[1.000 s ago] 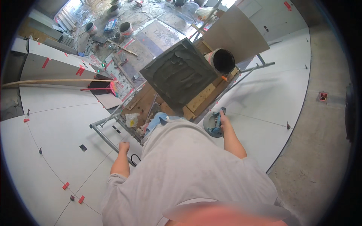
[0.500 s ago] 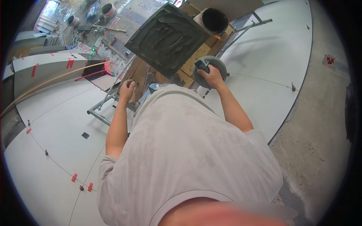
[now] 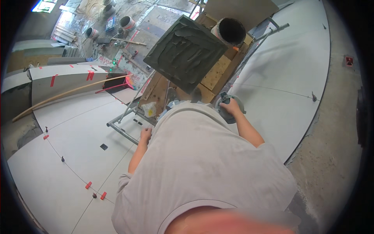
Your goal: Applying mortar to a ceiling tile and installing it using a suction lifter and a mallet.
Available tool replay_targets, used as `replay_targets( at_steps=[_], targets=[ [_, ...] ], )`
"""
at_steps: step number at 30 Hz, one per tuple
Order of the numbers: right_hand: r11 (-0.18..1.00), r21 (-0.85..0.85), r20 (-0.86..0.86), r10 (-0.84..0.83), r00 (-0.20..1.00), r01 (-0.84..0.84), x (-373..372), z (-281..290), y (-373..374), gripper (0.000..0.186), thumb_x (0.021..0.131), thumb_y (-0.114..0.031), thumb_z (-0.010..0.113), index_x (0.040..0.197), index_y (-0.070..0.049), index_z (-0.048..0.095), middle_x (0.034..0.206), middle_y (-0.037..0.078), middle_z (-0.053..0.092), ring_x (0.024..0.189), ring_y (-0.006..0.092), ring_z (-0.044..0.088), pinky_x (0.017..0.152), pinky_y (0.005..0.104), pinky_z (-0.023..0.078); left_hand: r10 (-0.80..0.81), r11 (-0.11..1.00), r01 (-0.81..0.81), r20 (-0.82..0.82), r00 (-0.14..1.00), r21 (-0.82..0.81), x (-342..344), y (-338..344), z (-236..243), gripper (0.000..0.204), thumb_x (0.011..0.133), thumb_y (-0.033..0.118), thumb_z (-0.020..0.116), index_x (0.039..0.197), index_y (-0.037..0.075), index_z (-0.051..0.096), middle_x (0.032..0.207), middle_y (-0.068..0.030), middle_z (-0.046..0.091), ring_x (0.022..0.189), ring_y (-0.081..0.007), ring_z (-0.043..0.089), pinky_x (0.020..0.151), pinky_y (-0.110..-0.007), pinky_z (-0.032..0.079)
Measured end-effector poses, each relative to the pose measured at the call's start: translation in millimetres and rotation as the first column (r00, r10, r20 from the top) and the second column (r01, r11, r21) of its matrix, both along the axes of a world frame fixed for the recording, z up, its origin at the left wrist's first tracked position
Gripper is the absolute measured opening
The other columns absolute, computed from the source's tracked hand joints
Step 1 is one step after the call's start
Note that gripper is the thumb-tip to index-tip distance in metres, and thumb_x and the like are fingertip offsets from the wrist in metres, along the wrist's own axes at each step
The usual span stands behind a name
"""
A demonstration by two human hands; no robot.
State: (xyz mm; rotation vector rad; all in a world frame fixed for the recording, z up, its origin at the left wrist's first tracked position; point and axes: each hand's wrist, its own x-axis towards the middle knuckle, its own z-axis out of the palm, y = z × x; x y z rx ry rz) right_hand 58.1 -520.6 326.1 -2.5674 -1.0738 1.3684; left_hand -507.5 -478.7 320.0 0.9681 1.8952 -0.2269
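My right hand (image 3: 231,107) grips the handle of a round grey-green suction-cup lifter (image 3: 237,116), low at my right side and partly behind my body. My left hand (image 3: 146,132) hangs beside my shirt near a steel scaffold tube (image 3: 116,128), its fingers curled; whether anything small is in them is hidden. Ahead of me a square tile (image 3: 185,52) coated with dark grey, ridged mortar lies over plywood boards (image 3: 216,73) on the scaffold. A bucket (image 3: 231,31) with dark insides stands just right of the tile, and a crumpled plastic bag (image 3: 149,109) lies near my feet.
White wall panels with red clips (image 3: 103,195) flank me on both sides. A long wooden batten (image 3: 58,97) slants at the left. Beyond the scaffold are a cluttered floor with more buckets (image 3: 127,22), scraps and stacked boards (image 3: 65,35); a tan board (image 3: 239,9) rises behind the bucket.
My right hand with the lifter rose toward the tile, then dropped back to my side. My left hand also rose and lowered again. The view shifted, bringing the tile higher than at first.
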Motion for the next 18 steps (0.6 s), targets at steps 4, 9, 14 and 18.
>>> replay_targets(
  at_steps=[4,9,14,18],
  targets=[
    [0.965,0.243,-0.007,-0.099,0.995,0.097,10,15,7,0.06,0.076,-0.045,0.075,0.111,0.003,0.067,0.111,0.027,0.069,0.108,0.0408,0.066,0.095,0.0451,0.05,-0.184,0.963,0.18,0.001,0.983,0.2,-33,-25,-47,0.046,0.089,0.037,0.069,0.11,-0.004,0.072,0.094,-0.0178,0.076,0.093,-0.0266,0.072,0.084,-0.037,0.054],
    [0.838,0.51,0.313,-0.392,0.865,0.195,68,-3,38,0.04,0.08,-0.031,0.072,0.104,0.0,0.068,0.099,0.022,0.072,0.092,0.036,0.07,0.081,0.0447,0.055,-0.176,0.954,0.135,0.132,0.976,0.269,16,34,-31,0.043,0.092,0.035,0.067,0.112,-0.003,0.071,0.101,-0.0161,0.075,0.094,-0.0253,0.071,0.086,-0.037,0.054],
    [0.49,0.094,-0.793,-0.489,0.363,0.867,121,56,46,0.022,0.09,-0.025,0.062,0.103,-0.008,0.066,0.078,0.002,0.062,0.066,0.0179,0.059,0.06,0.0333,0.05,-0.059,0.96,0.016,0.146,0.987,0.281,35,71,-10,0.04,0.095,0.029,0.065,0.119,-0.002,0.066,0.109,-0.014,0.073,0.096,-0.021,0.069,0.085,-0.034,0.053],
    [0.46,0.111,-0.739,-0.555,0.382,0.881,140,50,42,0.034,0.089,-0.027,0.063,0.115,-0.005,0.065,0.096,0.008,0.067,0.08,0.0229,0.066,0.072,0.0369,0.054,0.015,0.956,-0.078,0.222,0.975,0.281,46,82,-2,0.037,0.095,0.026,0.065,0.118,-0.003,0.065,0.107,-0.0116,0.072,0.094,-0.0178,0.068,0.082,-0.031,0.053]
  ],
)
